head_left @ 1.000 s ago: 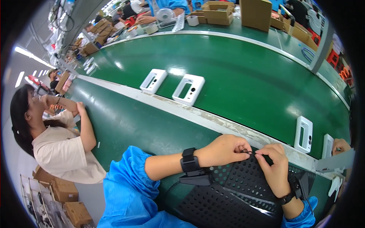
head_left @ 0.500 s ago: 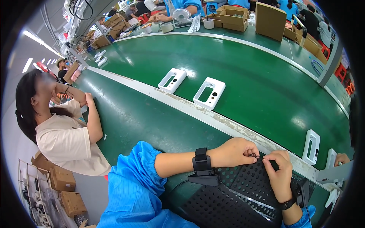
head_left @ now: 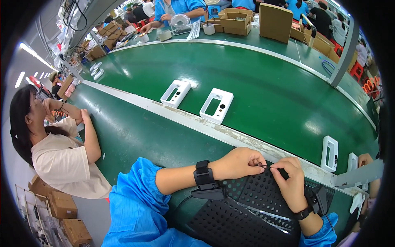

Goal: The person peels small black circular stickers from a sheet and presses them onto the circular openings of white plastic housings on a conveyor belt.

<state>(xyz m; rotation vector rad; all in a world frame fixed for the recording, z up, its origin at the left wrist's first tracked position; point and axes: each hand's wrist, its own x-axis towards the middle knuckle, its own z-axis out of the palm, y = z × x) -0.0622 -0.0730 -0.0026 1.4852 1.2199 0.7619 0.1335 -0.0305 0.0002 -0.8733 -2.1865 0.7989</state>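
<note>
My left hand and my right hand meet fingertip to fingertip over a black perforated panel at the near edge of the green bench. Both pinch a small dark part between them; it is too small to make out. Each wrist wears a black band, and blue sleeves cover my forearms. The panel lies under both hands and stretches toward me.
Two white plastic housings lie on the green conveyor belt, two more at right. A seated person in a beige shirt leans on the bench at left. Cardboard boxes and other workers are at the far side.
The view has shifted, so the white housings and the seated person appear lower and nearer the middle. My hands stay together on the small part over the panel.
</note>
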